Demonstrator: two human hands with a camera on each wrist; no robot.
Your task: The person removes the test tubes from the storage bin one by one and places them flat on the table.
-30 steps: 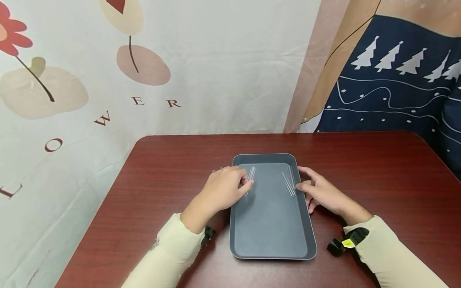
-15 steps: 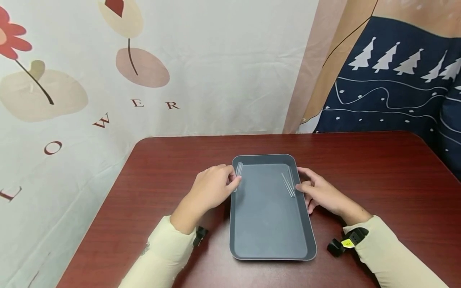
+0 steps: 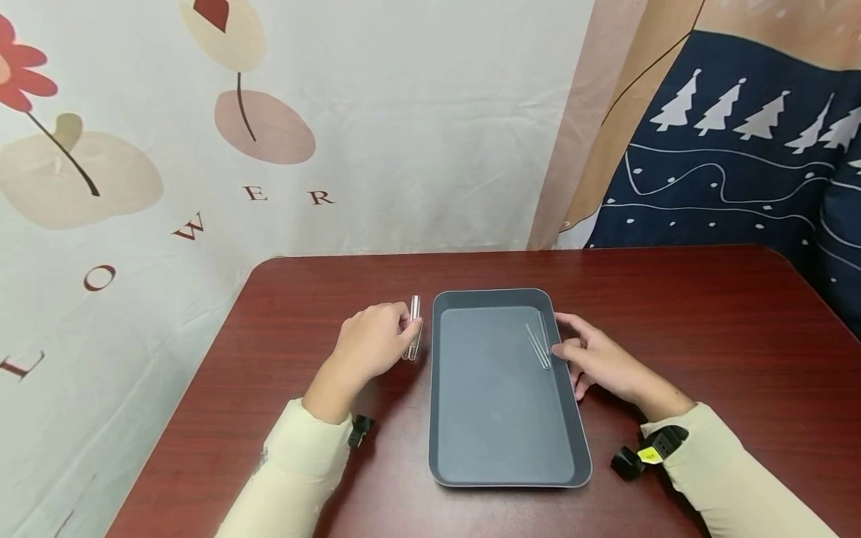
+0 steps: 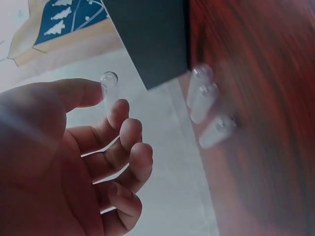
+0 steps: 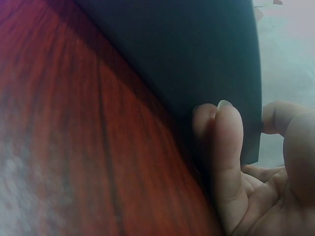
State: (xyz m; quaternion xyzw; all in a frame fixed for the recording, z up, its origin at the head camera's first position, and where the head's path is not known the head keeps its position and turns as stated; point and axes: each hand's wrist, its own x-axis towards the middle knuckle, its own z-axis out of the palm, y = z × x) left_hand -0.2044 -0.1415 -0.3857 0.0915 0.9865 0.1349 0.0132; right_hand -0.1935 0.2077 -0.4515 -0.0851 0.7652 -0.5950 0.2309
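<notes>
Where your left hand (image 3: pixel 371 340) pinched a glass tube (image 3: pixel 413 326) over the grey tray (image 3: pixel 506 463), it now holds it above the worktop (image 3: pixel 673 314); right hand (image 3: pixel 595 359), fingers relaxed, steadies the rim; two tubes (image 3: pixel 538 344) remaining.

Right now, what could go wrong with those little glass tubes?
The left hand pinches a clear glass test tube by fingertips only, above the dark red wooden table; it might slip and break. Three more clear tubes already lie loose on the table beside the grey rectangular tray; being round, they could roll. The right hand rests at the tray's edge near two clear tubes inside; a nudge may send those rolling.
</notes>
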